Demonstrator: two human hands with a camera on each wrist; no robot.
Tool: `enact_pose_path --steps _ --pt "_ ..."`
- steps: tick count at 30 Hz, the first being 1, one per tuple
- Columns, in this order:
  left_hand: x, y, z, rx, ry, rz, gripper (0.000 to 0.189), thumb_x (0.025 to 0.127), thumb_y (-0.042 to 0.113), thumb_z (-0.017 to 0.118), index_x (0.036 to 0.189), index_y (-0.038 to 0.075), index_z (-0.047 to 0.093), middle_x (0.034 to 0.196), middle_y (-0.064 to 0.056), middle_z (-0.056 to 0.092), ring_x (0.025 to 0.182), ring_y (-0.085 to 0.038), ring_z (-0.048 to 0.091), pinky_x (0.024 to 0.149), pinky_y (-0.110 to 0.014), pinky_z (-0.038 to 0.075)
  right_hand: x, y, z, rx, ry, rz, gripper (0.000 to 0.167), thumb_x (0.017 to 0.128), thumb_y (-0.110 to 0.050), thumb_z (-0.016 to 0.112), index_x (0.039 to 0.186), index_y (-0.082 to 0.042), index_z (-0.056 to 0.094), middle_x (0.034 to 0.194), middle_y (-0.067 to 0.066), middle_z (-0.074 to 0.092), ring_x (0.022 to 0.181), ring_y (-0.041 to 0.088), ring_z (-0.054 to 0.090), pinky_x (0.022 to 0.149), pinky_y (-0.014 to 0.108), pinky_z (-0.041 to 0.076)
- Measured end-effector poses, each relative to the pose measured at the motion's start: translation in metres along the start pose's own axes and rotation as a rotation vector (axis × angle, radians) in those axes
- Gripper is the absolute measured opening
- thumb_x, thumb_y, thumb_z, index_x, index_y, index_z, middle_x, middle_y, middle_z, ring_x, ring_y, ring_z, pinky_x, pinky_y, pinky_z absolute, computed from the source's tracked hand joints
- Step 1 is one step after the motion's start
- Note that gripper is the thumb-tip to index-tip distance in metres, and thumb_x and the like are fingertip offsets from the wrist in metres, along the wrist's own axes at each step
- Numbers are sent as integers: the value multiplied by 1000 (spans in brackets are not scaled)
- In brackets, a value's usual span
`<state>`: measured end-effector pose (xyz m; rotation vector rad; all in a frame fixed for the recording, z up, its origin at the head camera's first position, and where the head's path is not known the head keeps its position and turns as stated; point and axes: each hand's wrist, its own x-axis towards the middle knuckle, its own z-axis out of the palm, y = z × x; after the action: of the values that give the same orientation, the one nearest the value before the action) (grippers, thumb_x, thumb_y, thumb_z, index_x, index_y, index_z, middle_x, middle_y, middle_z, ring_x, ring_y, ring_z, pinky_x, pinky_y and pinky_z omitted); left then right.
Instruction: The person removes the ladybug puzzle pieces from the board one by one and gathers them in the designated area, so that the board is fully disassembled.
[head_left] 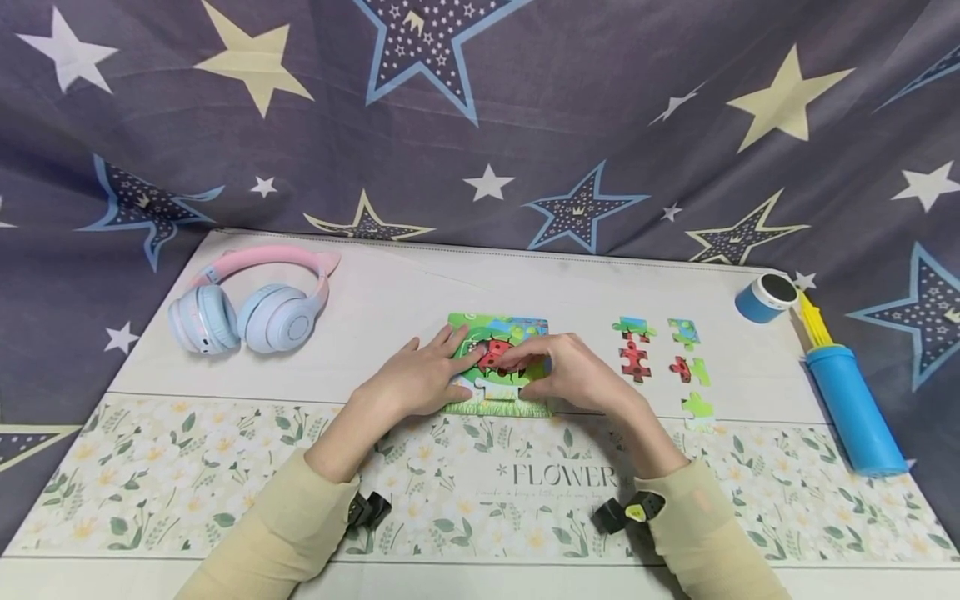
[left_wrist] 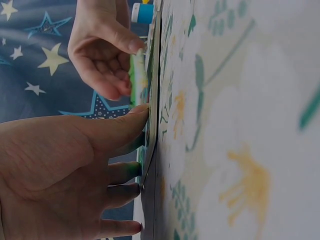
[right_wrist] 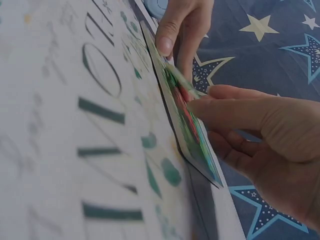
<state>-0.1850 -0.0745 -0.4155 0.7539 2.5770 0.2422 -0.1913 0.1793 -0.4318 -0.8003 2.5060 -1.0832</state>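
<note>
A jigsaw puzzle board (head_left: 459, 408) with a red ladybug picture on green lies in the middle of the table. My left hand (head_left: 420, 375) rests on its left side, fingers spread and fairly straight, fingertips pressing the board. My right hand (head_left: 573, 375) pinches a green and white puzzle piece (left_wrist: 139, 77) between thumb and fingers. That piece is tilted just above the lower part of the board, its edge seen also in the right wrist view. The fingers partly cover the ladybug picture in the head view.
To the right lie several loose puzzle pieces (head_left: 634, 362) in two columns. Pink and blue headphones (head_left: 277, 318) sit at the left. A blue and white round jar (head_left: 765, 298) and a blue pump (head_left: 855, 408) with a yellow nozzle stand and lie at the far right. A starry curtain (head_left: 480, 150) hangs behind.
</note>
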Motion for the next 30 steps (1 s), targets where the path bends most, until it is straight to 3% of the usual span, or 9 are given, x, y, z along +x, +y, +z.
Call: enact_pose_path --steps 6,10,14,18,21,23,30 --pt "-1 0 0 -4 5 5 68 104 44 57 163 22 30 175 -13 7 162 -35 9 129 -63 18 -17 10 -19 59 72 6 46 79 -8 88 123 -15 76 117 0 78 109 21 72 99 47 58" --pt "0 0 1 -8 11 8 68 104 43 57 163 21 31 175 -13 8 162 -35 10 129 -63 18 -36 22 -37 36 112 62 48 75 -11 91 121 -16 77 116 0 78 108 22 70 99 46 58" --pt "0 -1 2 -15 16 9 68 104 42 57 163 21 31 175 -13 8 162 -35 10 128 -63 18 -58 36 -55 9 114 87 45 74 -13 91 117 -20 78 111 -1 78 90 19 65 79 29 57" --pt "-1 -1 2 -22 14 7 68 104 42 57 163 22 31 175 -13 7 163 -34 10 129 -64 17 -82 48 -68 -29 129 54 43 75 -15 91 115 -20 79 107 0 79 86 12 63 84 16 53" --pt "0 -2 1 -21 15 7 68 104 42 57 163 22 31 175 -13 7 162 -35 10 129 -64 17 -98 56 -74 -68 143 29 43 74 -16 92 115 -20 79 106 -2 78 100 4 65 95 20 54" --pt "0 -2 1 -18 18 10 67 104 42 57 163 22 31 175 -13 8 162 -35 10 128 -64 17 -107 61 -78 -85 141 28 44 74 -15 92 116 -19 79 107 -2 77 101 3 64 85 27 58" --pt "1 -2 2 -24 12 7 68 104 43 57 163 23 30 175 -13 7 163 -34 9 129 -64 16 -126 77 -86 -111 132 89 45 74 -15 92 116 -19 79 105 -3 78 100 1 62 85 28 57"
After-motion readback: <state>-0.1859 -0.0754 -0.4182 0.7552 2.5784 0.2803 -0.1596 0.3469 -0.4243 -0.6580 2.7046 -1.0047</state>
